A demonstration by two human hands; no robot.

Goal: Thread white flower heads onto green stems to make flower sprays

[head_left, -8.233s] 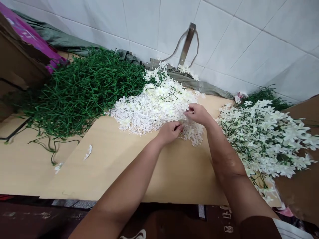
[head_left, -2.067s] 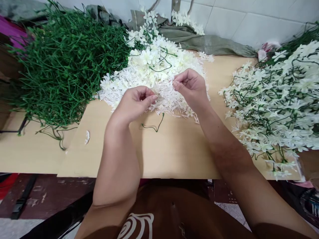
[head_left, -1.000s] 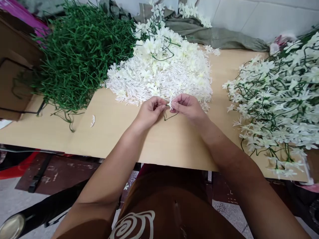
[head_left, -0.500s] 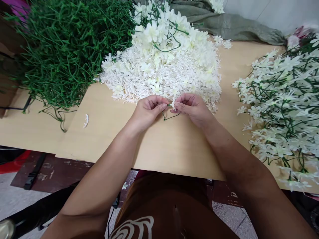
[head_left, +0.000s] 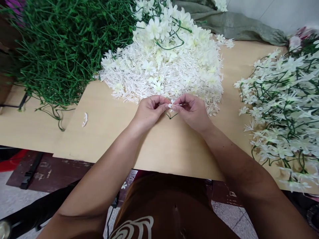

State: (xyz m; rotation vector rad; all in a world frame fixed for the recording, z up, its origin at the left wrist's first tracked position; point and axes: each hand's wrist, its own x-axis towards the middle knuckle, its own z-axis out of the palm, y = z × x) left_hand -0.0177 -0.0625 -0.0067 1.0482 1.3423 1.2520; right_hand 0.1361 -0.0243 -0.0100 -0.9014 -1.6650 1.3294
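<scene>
My left hand (head_left: pixel 151 110) is closed in a pinch, with a small white artificial flower (head_left: pixel 171 105) at its fingertips. Close beside it, my right hand (head_left: pixel 193 111) pinches too, and a thin white stamen strand (head_left: pixel 179 105) shows at its fingers. A bent green plastic stem (head_left: pixel 170 117) hangs in a loop below the fingertips, its ends hidden by the fingers. Just beyond both hands lies a heap of white stamens (head_left: pixel 129 81) with loose white blossoms (head_left: pixel 154 29) on top.
A large pile of green stems (head_left: pixel 74 43) lies at the back left. Stemmed white flowers (head_left: pixel 281 116) are heaped on the right. A curved white piece (head_left: pixel 85 119) rests on the tan board (head_left: pixel 104 132). Grey-green cloth (head_left: pixel 239 28) runs along the back.
My fingertips have shifted slightly. The white flower, earlier at my right fingers, now sits against my left fingertips, and a white strand shows at my right fingers.
</scene>
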